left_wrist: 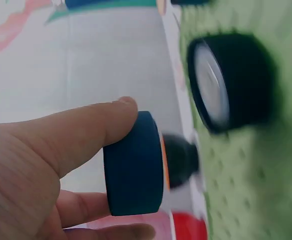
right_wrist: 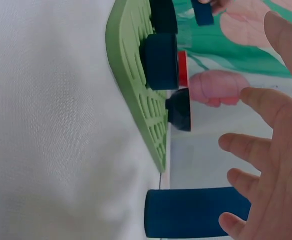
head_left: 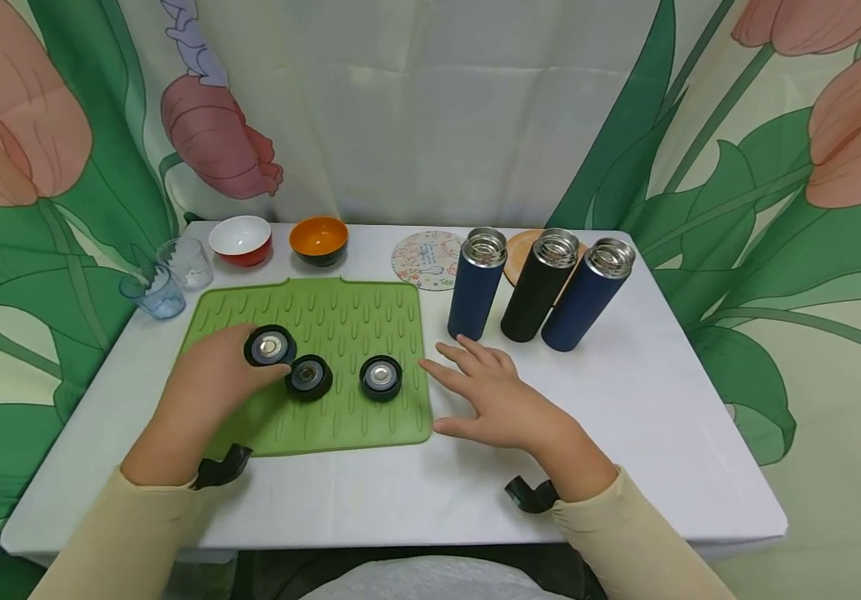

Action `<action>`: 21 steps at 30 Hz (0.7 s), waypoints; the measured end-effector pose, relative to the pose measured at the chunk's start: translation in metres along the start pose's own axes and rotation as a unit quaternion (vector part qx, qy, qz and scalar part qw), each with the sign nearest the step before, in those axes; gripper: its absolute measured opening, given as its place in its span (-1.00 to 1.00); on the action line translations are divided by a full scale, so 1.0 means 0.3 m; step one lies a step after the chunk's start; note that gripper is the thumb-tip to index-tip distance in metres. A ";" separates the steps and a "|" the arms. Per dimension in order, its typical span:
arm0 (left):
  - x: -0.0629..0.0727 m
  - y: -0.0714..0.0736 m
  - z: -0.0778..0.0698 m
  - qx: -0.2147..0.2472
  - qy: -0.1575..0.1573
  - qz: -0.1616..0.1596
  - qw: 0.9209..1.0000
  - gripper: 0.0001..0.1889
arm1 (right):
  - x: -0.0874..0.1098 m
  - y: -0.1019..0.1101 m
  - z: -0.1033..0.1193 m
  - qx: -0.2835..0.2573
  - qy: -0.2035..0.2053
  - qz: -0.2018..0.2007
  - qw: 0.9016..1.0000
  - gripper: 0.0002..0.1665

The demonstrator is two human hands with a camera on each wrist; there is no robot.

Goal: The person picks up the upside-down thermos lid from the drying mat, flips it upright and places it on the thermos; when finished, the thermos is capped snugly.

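Note:
My left hand (head_left: 212,371) holds a dark blue bottle lid (left_wrist: 134,165) between thumb and fingers, raised over the left part of the green drying mat (head_left: 355,425). Its underside, with a silvery disc, faces up. Two more lids lie on the mat with their inner sides up: a black lid (head_left: 310,377) close by the held one, and a blue lid (right_wrist: 161,61) farther right. Beyond the mat's right edge my right hand (head_left: 498,400) hovers with fingers spread, holding nothing. Just past its fingertips stands a blue bottle (head_left: 475,287), lidless with a steel mouth.
A black bottle (head_left: 538,287) and another blue bottle (head_left: 588,296), both lidless, stand to the right. Behind are a round patterned coaster (head_left: 426,258) and a wooden disc (head_left: 518,250). An orange bowl (head_left: 318,240), red bowl (head_left: 242,242) and two glasses (head_left: 160,298) stand back left.

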State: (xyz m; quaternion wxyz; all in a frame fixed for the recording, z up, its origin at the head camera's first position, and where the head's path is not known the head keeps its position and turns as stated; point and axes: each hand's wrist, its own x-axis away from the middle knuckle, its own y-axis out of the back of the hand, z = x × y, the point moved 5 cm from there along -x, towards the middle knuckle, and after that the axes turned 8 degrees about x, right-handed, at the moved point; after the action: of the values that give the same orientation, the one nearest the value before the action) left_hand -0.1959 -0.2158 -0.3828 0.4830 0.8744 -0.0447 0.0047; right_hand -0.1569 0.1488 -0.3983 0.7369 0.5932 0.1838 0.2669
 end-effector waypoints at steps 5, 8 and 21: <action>0.008 -0.033 -0.154 0.008 -0.032 -0.010 0.999 -0.26 | 0.005 -0.006 -0.013 -0.082 -0.008 0.019 0.996 -0.03; 0.018 -0.070 -0.240 0.006 -0.052 -0.014 0.999 -0.23 | 0.003 -0.014 -0.027 -0.129 -0.021 0.023 0.991 -0.06; 0.066 -0.283 -0.488 -0.022 -0.136 0.068 0.988 -0.12 | -0.012 -0.007 -0.053 -0.104 -0.057 -0.016 0.993 -0.09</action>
State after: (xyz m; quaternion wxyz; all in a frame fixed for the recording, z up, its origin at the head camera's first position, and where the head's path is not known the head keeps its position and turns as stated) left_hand -0.1640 -0.0486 -0.3756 0.4901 0.8510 -0.1697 -0.0823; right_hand -0.1687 0.1587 -0.4040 0.8081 0.5245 0.1225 0.2386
